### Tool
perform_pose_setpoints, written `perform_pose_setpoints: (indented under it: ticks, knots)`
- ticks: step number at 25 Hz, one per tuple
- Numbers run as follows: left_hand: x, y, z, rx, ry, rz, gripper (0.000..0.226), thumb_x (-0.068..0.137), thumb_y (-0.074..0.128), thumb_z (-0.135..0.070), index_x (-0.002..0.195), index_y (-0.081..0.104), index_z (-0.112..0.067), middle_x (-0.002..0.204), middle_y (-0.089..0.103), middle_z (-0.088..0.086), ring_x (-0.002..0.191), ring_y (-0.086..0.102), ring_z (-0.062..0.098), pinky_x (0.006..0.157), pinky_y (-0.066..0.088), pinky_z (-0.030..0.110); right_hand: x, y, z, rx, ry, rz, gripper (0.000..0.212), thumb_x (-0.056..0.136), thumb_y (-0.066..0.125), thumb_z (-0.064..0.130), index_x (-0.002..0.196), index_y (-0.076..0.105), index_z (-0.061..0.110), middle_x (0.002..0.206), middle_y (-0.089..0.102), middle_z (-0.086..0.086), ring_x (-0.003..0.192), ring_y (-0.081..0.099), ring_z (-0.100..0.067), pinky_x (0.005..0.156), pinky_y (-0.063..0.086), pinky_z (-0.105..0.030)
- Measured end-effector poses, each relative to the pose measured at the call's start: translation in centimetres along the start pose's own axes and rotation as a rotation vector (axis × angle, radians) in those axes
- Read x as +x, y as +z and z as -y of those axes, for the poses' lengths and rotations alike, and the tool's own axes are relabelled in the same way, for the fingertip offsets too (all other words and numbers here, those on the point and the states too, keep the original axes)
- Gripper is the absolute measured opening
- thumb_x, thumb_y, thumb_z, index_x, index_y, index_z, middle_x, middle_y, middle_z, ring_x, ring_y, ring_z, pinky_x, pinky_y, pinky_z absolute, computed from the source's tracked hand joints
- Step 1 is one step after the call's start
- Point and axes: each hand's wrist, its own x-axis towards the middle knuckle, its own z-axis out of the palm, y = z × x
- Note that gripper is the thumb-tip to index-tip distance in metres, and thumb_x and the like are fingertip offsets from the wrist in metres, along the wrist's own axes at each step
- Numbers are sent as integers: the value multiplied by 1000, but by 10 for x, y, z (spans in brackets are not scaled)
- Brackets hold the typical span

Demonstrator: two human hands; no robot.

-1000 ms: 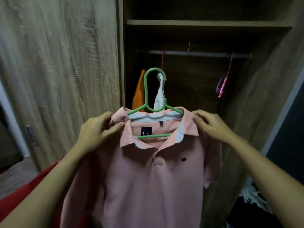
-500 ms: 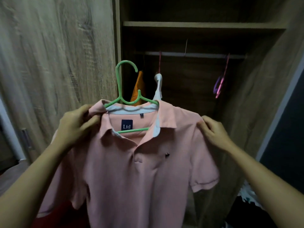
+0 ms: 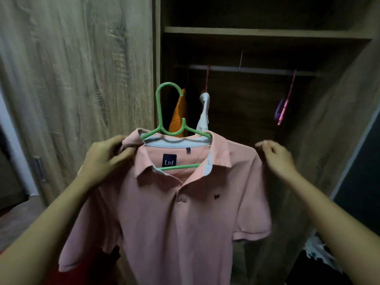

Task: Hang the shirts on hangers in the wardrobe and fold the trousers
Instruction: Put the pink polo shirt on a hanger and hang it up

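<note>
A salmon-pink polo shirt [image 3: 176, 212] hangs on a green plastic hanger [image 3: 164, 112], held up in front of the open wardrobe. My left hand [image 3: 107, 159] grips the shirt's left shoulder and collar over the hanger arm. Beside the shirt's right shoulder is my right hand [image 3: 275, 157], fingers loosely spread, at most touching the cloth and gripping nothing. The hanger's hook stands free below the metal rail [image 3: 250, 68].
On the rail hang an orange garment [image 3: 180, 114], a white garment [image 3: 203, 112] and empty pink and purple hangers [image 3: 284, 105]. A shelf [image 3: 267, 34] runs above. The wardrobe door [image 3: 78, 83] stands at left. Red fabric [image 3: 88, 266] and pale clothes [image 3: 320, 256] lie low.
The shirt shifted left and then back toward the centre. My right hand slid from the collar out along the right shoulder and has now let go, fingers spread.
</note>
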Motion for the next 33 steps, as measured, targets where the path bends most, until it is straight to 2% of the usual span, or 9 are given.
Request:
perform_pose_setpoints:
  ticks: [3, 5, 9, 13, 16, 19, 26, 31, 33]
  knots:
    - [1, 5, -12, -36, 37, 67, 26, 75, 45, -51, 76, 58, -29, 66, 53, -24, 55, 43, 2, 53, 33, 18, -9, -5, 35, -91, -421, 102, 31, 98, 40, 29, 113, 65, 18, 110, 64, 5, 101, 57, -9, 86, 43, -27]
    - [4, 10, -20, -81, 55, 92, 23, 75, 45, -50, 77, 58, -31, 65, 53, -22, 55, 42, 3, 53, 32, 16, -11, 1, 46, -234, -510, 299, 36, 94, 36, 48, 108, 64, 29, 106, 68, 9, 97, 62, -12, 85, 50, -39]
    - [12, 7, -11, -158, 36, 201, 35, 77, 46, -56, 85, 63, -26, 67, 59, -2, 59, 44, 1, 59, 40, 27, -13, 3, 43, -232, -473, 201, 44, 86, 30, 63, 96, 60, 31, 84, 65, 14, 85, 63, -14, 72, 49, -37]
    - [11, 0, 5, -5, -16, 270, 41, 67, 48, -69, 89, 60, -36, 66, 58, -17, 60, 53, 2, 60, 41, 18, -17, 7, 40, -243, -430, -13, 46, 87, 31, 58, 100, 64, 29, 87, 70, 4, 89, 64, -21, 68, 41, -32]
    - [5, 4, 12, 62, 24, 221, 61, 69, 45, -71, 70, 52, -10, 54, 46, -1, 50, 40, 12, 53, 34, 29, -18, 4, 34, -230, -481, -89, 49, 85, 32, 59, 100, 65, 27, 82, 70, 2, 83, 65, -23, 64, 41, -31]
    - [2, 8, 13, 51, 86, 145, 61, 74, 47, -63, 67, 50, -2, 52, 46, 10, 49, 46, 21, 52, 31, 32, -20, -3, 36, -219, -528, -59, 50, 75, 36, 64, 94, 65, 27, 72, 63, 6, 72, 61, -18, 61, 38, -28]
    - [-2, 18, 7, 6, 118, 117, 51, 74, 53, -60, 64, 45, -11, 52, 42, 0, 59, 44, 21, 50, 31, 27, -24, -13, 31, -174, -489, -48, 31, 73, 60, 56, 83, 65, 28, 69, 61, 9, 66, 58, -15, 60, 44, -31]
    - [5, 5, 26, -256, -114, 173, 47, 69, 59, -61, 73, 58, -14, 61, 52, -5, 58, 42, 3, 54, 39, 31, -27, -23, 30, -82, -413, -133, 21, 72, 63, 55, 72, 59, 35, 64, 59, 16, 64, 54, -9, 61, 41, -27]
    - [-3, 11, 31, -170, -140, 116, 42, 75, 48, -63, 73, 51, -21, 62, 50, -10, 56, 38, 2, 56, 36, 32, -28, -24, 29, -69, -373, -132, 20, 73, 66, 54, 67, 57, 37, 64, 59, 17, 65, 53, -9, 63, 41, -27]
